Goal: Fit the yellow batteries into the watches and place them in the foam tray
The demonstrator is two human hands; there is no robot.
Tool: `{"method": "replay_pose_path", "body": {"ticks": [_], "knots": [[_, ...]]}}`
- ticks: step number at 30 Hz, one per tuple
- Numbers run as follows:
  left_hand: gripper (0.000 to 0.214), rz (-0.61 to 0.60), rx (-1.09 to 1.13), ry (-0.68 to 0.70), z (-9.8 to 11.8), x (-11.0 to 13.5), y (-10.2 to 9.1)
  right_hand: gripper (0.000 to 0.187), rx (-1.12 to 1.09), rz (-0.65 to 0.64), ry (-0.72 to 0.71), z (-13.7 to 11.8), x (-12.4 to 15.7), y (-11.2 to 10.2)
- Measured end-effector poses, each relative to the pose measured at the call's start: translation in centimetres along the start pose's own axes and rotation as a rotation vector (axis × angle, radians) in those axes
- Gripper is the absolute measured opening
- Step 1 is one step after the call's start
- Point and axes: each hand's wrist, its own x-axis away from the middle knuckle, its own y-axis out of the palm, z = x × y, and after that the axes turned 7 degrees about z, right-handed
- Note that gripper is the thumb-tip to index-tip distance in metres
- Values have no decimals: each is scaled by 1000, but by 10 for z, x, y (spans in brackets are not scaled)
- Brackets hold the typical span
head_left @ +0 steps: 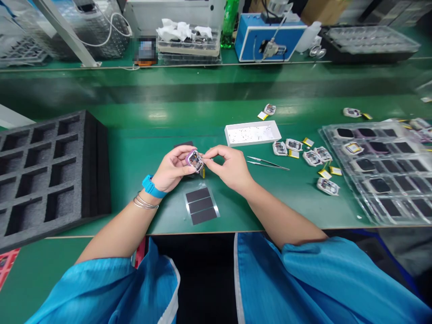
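My left hand (172,168) is closed around a small watch case (195,160) with a purple edge, its circuit board showing. A yellow-edged battery (202,172) hangs at its lower right. My right hand (229,166) has thumb and forefinger pinched at the case's right edge; whatever sits between those fingertips is too small to make out. Below the hands lies a clear sheet with black adhesive strips (201,206). Another dark piece is partly hidden behind my left hand. Metal tweezers (268,163) rest on the green bench to the right of my right hand.
A white tray (253,133) with tiny dark bits stands behind the tweezers. Several open watch cases (312,157) with batteries lie to the right, beside stacked clear trays (388,171). Black foam trays (50,175) are at left. A blue machine (270,38) stands on the back shelf.
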Motion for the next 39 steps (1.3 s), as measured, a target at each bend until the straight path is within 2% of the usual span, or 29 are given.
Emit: {"method": "replay_pose_path", "body": {"ticks": [3,8,10,12,14,17,19,21,24,27,30,35,39], "knots": [[54,18,-5,9,-1,1,1,9,62,-17,-64,1,2,1],[57,84,-43,-27,-6,-1,0,17,380,-55,-259,2,7,6],[58,100,-30,-58,-5,-2,0,13,412,-54,-238,4,6,7],[58,99,-9,-78,-3,-2,0,3,253,-40,-81,6,2,8],[59,88,6,-75,0,-1,-2,22,-81,-91,206,8,-2,9],[59,78,6,-51,4,-2,-6,36,-568,-360,663,10,-5,8],[61,77,7,-40,6,-4,-9,34,-687,-494,822,11,-6,7],[64,76,7,-36,7,-5,-12,30,-687,-487,866,12,-8,3],[61,69,-2,-58,7,-7,-13,37,-632,-377,820,15,-14,-6],[55,45,-8,-119,7,-6,-11,44,-611,-261,683,16,-19,-12],[53,4,-11,-208,8,-4,-9,36,-562,-224,494,13,-18,-13],[48,-120,17,-428,8,-3,-7,24,-294,-189,182,7,-12,-10],[36,-135,28,-502,7,-3,-3,16,-113,-150,80,8,-8,-8]]}}
